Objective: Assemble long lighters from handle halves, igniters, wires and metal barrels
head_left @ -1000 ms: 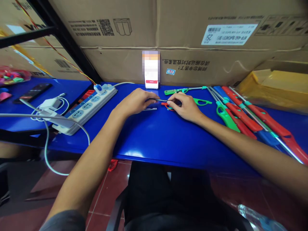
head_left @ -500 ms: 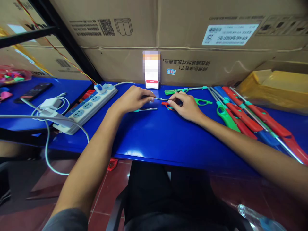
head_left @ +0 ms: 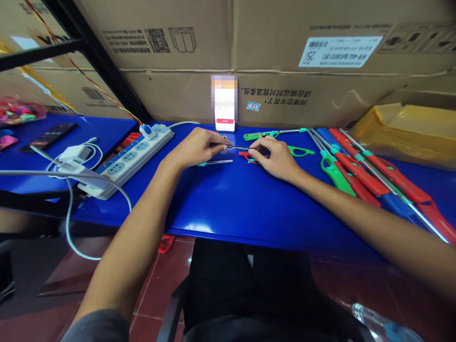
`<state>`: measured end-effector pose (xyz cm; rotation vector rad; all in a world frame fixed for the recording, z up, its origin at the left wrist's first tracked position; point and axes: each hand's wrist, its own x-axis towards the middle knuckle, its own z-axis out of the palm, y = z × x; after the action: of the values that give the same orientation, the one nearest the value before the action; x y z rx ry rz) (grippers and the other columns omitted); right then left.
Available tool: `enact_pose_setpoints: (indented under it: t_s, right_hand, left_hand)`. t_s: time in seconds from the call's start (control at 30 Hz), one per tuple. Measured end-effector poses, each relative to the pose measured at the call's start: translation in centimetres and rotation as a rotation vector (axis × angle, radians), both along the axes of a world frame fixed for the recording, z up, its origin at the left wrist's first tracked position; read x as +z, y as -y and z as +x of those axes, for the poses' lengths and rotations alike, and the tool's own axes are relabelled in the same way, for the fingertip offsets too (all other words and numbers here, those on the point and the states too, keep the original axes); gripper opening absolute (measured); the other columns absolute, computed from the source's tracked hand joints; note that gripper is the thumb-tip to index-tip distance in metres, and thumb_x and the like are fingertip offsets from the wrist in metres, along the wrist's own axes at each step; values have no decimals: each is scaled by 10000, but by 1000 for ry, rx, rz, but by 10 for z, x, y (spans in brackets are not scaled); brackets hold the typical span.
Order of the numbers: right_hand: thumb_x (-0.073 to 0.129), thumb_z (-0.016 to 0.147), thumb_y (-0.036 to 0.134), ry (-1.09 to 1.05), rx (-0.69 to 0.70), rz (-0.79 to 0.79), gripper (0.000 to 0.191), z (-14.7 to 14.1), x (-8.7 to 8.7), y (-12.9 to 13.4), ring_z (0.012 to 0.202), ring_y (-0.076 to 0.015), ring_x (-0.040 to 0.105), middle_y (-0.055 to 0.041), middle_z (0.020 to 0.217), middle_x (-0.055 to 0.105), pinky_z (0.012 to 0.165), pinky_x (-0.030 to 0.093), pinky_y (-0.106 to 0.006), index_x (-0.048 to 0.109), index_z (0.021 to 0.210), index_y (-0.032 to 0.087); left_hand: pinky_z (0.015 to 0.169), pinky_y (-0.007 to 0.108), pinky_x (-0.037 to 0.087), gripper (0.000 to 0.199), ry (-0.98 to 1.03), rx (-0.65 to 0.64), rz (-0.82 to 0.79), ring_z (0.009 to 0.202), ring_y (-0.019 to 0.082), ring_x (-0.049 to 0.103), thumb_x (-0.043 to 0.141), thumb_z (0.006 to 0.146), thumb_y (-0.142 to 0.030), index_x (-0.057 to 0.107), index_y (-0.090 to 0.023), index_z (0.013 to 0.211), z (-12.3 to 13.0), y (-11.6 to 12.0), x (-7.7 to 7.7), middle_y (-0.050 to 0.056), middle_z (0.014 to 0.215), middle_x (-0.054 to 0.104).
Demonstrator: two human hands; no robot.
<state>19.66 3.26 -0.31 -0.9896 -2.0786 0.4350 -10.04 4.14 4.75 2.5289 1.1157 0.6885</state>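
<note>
I've got the blue table (head_left: 228,204), left hand (head_left: 197,147) at 11 o'clock, right hand (head_left: 272,156) at 1. The left's shifted this past second, baring more metal tube (head_left: 221,162). Both pinch the thin wire (head_left: 239,147) at 12; regripping, I reckon.

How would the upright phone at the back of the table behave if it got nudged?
The phone would probably tip easily, since it stands tall on a narrow edge. Its base might slide, as the blue tabletop looks smooth and shiny. A push backward would likely be stopped by the cardboard right behind it.
</note>
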Motion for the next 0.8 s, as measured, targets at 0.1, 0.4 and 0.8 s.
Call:
enact_pose_setpoints:
  t_s: [0.1,0.4,0.8]
  right_hand:
    - [722,1047,336,5,2,-3,115,0,0,0,881,-268,694,-50,965,801,853,526,-460,788,974,276]
    - [725,1033,334,18,-3,2,109,0,-1,1,863,-263,680,-47,949,803,838,524,-453,798,975,278]
    - [724,1033,330,3,1,7,101,0,0,0,865,-263,691,-45,955,803,849,528,-463,787,974,277]
  left_hand:
    - [985,417,629,333,-4,6,10,1048,265,853,693,1013,-327,926,-263,1242,0,-1,-1,101,1178,915]
    - [1001,429,631,312,-21,33,2,1082,285,866,726,991,-321,937,-280,1217,2,-4,-5,91,1181,919]
    - [980,425,642,303,23,41,-15,1032,283,874,760,985,-299,944,-271,1224,1,-3,-3,87,1126,924]
